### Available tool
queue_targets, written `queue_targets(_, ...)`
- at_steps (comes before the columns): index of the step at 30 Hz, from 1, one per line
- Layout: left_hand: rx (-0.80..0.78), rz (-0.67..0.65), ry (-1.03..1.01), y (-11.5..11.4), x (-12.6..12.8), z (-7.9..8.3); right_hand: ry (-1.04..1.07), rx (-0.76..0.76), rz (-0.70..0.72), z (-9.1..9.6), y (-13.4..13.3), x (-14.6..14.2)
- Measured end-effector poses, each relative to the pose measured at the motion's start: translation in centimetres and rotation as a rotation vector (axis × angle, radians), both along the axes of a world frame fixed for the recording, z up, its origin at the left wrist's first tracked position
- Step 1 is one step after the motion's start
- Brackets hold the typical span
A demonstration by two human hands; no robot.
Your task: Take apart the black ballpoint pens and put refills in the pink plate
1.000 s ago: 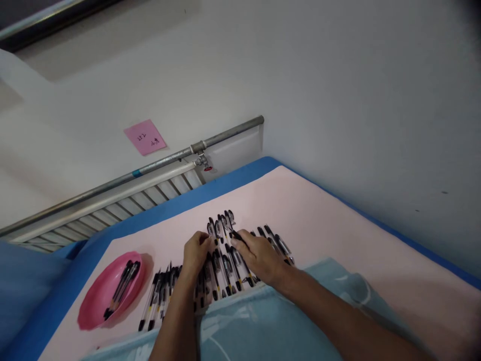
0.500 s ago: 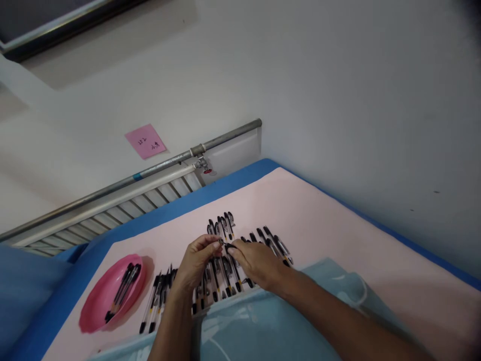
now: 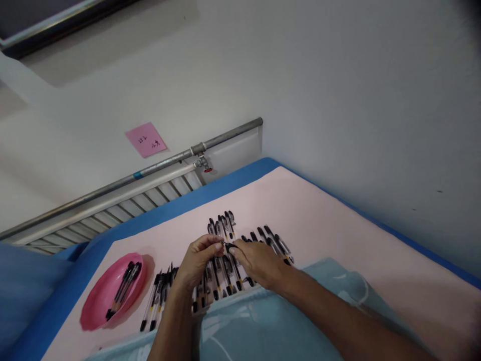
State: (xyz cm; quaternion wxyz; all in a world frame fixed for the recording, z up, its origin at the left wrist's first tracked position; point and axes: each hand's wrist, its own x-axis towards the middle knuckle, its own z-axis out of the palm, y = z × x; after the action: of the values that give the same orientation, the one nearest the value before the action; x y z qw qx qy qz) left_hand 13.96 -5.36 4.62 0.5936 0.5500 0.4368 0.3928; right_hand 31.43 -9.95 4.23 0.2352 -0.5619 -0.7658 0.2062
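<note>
Over the middle of the table my left hand (image 3: 199, 258) and my right hand (image 3: 257, 258) meet, fingertips almost touching. The right thumb and fingers pinch a black pen (image 3: 231, 245), its narrow end pointing left. My left thumb and forefinger close at that narrow end, on a small piece too tiny to make out. Below and between the hands lies a spread of clear-barrelled pens with black caps (image 3: 214, 278). Another row of pens (image 3: 278, 243) is beside the right hand, and more black pens (image 3: 158, 296) lie left of the left wrist.
A pink bowl (image 3: 93, 301) at the left holds several pens. Pink sheeting (image 3: 319, 215) covers the blue table (image 3: 240, 175). Behind stand a radiator (image 3: 124, 210) and a metal pipe (image 3: 161, 164). Light blue cloth (image 3: 255, 326) lies along the near edge.
Both hands stay nearly in place, still together at the pen's narrow end. The small piece at the left fingertips shows less now. The view has shifted very slightly.
</note>
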Motion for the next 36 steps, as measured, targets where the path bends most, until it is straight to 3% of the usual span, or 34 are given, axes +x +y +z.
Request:
queue_targets(7,0.030,-0.013,0.087,-0.1,0.0,0.2,-0.060,0.036,0.015,-0.2,-0.1,0.1)
queue_targets(14,-0.097,0.024,-0.148,-0.5,1.6,-0.4,-0.033,-0.010,-0.012,0.1,-0.1,-0.1)
queue_targets(19,-0.109,0.027,-0.152,-0.6,2.3,-0.7,0.143,-0.041,-0.026,-0.1,0.2,-0.3)
queue_targets(21,-0.106,0.030,-0.149,-0.5,2.2,-0.7,0.305,-0.134,-0.022,-0.1,0.3,-0.5)
queue_targets(26,-0.094,0.001,-0.139,-0.7,1.7,-0.4,0.694,-0.694,-0.014,0.6,0.1,-0.9)
queue_targets(28,-0.089,-0.028,-0.143,-0.7,1.7,-0.4,0.745,-0.749,-0.017,0.8,0.1,-0.9)
queue_targets(30,-0.092,-0.020,-0.158,-0.7,1.8,-0.4,0.711,-0.677,-0.017,0.8,0.1,-0.9)
queue_targets(34,-0.089,0.077,-0.168,-0.5,2.4,-0.8,0.503,-0.278,-0.025,0.1,0.4,-1.0)
queue_targets(36,-0.077,0.097,-0.157,-0.5,2.5,-1.0,0.438,-0.173,-0.026,-0.3,0.6,-1.0)
